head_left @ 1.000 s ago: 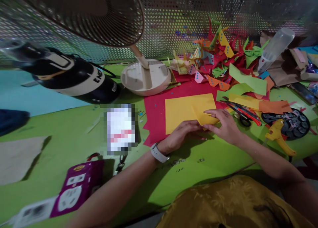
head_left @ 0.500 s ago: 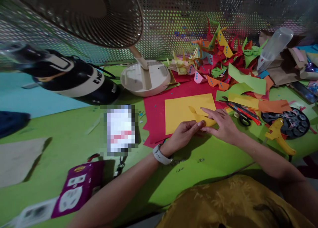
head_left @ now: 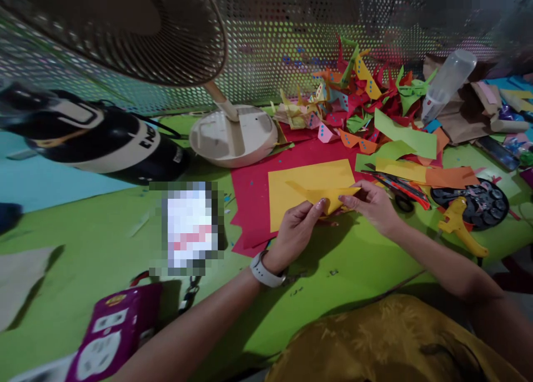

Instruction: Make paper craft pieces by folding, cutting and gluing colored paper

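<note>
Between my hands is a small folded piece of yellow paper [head_left: 332, 197], its point toward the right. My left hand [head_left: 300, 226] pinches its near left edge with thumb and fingers; a pale watch is on that wrist. With thumb and fingers my right hand [head_left: 372, 205] grips the right end of the fold. Beneath it lies a flat yellow sheet [head_left: 283, 204] on larger red sheets [head_left: 250, 190]. The fingertips under the folded paper are partly hidden.
Behind are a fan base [head_left: 233, 137] and a heap of folded colored papers [head_left: 358, 101]. Scissors [head_left: 403, 202], a yellow glue gun [head_left: 458, 224] and a black tray [head_left: 491, 204] lie right. A black bottle [head_left: 120, 143], phone [head_left: 192, 226] and purple packet [head_left: 119, 321] sit left.
The folded yellow paper now stands more open and visible between my hands. My right hand has gone from spread fingers over it to pinching its right end. The view has shifted slightly.
</note>
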Demonstrator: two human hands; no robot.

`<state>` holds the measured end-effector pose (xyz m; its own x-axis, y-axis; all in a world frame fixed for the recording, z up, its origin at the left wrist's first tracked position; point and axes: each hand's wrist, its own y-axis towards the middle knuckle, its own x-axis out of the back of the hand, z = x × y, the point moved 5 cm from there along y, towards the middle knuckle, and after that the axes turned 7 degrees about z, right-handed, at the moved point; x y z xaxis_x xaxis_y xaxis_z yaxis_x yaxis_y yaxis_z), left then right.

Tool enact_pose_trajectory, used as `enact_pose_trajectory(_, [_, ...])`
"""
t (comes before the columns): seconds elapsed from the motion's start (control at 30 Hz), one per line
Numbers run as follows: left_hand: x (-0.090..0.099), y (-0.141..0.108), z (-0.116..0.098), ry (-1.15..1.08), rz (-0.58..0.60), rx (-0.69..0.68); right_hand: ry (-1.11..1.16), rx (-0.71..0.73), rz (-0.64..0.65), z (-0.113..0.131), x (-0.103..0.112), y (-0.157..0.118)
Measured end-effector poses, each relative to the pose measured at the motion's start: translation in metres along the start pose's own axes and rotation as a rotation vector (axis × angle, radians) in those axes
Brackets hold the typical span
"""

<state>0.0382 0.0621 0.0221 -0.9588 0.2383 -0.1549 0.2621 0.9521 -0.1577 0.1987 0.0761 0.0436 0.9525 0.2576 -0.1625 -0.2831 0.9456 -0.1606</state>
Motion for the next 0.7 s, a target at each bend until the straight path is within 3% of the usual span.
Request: enact_pose_trajectory(0.7, [-0.001, 0.003, 0.008, -0.029, 0.028, 0.070, 0.035, -0.032, -0.014, -0.008, 0.003, 0.003])
